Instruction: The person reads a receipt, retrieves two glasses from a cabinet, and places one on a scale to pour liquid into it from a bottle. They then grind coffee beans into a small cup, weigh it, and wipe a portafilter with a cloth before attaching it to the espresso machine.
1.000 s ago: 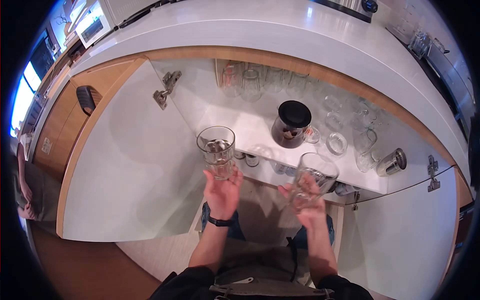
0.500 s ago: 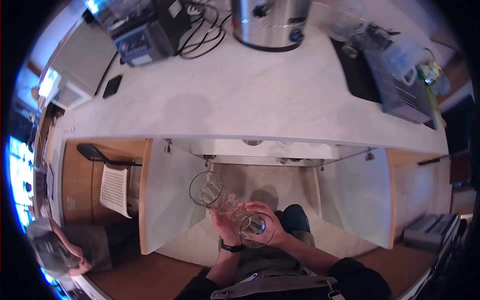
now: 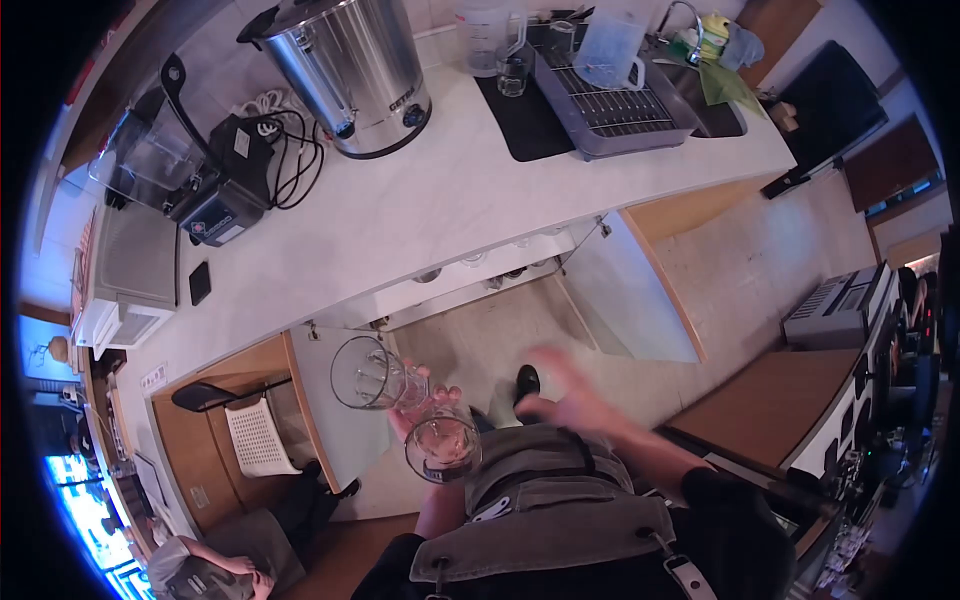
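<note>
**Two glasses in one hand, the other hand free**

The left hand (image 3: 420, 408) holds two clear drinking glasses together in front of the person's body. The farther glass (image 3: 368, 373) lies tilted with its mouth turned left toward the open cupboard; the nearer glass (image 3: 442, 446) faces mouth up toward the camera, just beside the first and seemingly touching it. The grip of this hand is closed around both, fingers wrapped at their bases.

The right hand (image 3: 565, 398) is empty, fingers spread apart, and badly blurred, so its exact pose is hard to read. It hangs over the floor just right of the glasses, near a dark shoe (image 3: 526, 380).

Beyond the hands, the cupboard door (image 3: 625, 300) stands open under the white table (image 3: 420, 215). On the table sit a steel urn (image 3: 350, 65), a blender (image 3: 175, 175) at far left, and a dish rack (image 3: 610, 95) at far right. Another person (image 3: 215, 560) sits at the near left.
</note>
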Demonstrator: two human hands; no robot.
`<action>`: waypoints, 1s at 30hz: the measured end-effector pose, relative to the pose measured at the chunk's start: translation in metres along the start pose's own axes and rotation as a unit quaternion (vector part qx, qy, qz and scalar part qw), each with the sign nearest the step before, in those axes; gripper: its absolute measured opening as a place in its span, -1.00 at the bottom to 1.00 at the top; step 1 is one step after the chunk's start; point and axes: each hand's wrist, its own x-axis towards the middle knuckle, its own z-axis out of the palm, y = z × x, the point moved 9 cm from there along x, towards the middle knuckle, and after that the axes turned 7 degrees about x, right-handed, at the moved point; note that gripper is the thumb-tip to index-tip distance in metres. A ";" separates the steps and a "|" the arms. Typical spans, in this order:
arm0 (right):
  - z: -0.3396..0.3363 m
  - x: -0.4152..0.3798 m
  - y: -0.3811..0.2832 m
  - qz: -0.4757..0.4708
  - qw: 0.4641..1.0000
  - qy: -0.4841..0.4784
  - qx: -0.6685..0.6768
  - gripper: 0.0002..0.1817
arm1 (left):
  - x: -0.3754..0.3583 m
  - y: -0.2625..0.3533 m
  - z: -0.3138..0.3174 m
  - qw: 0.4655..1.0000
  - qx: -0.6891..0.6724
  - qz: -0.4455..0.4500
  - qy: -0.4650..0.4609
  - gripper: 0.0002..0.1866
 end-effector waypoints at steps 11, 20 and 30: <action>-0.290 -0.208 0.307 0.345 0.867 0.282 -0.224 -0.17 | -0.061 0.113 -0.022 0.995 0.034 0.088 0.024 -0.31; 0.008 -0.052 0.204 0.237 0.906 0.258 -0.236 -0.36 | -0.157 0.237 -0.055 0.989 0.081 0.120 0.034 -0.29; 0.089 0.102 0.182 0.285 0.856 0.371 -0.218 -0.21 | -0.226 0.305 -0.075 0.973 0.051 0.192 0.118 -0.23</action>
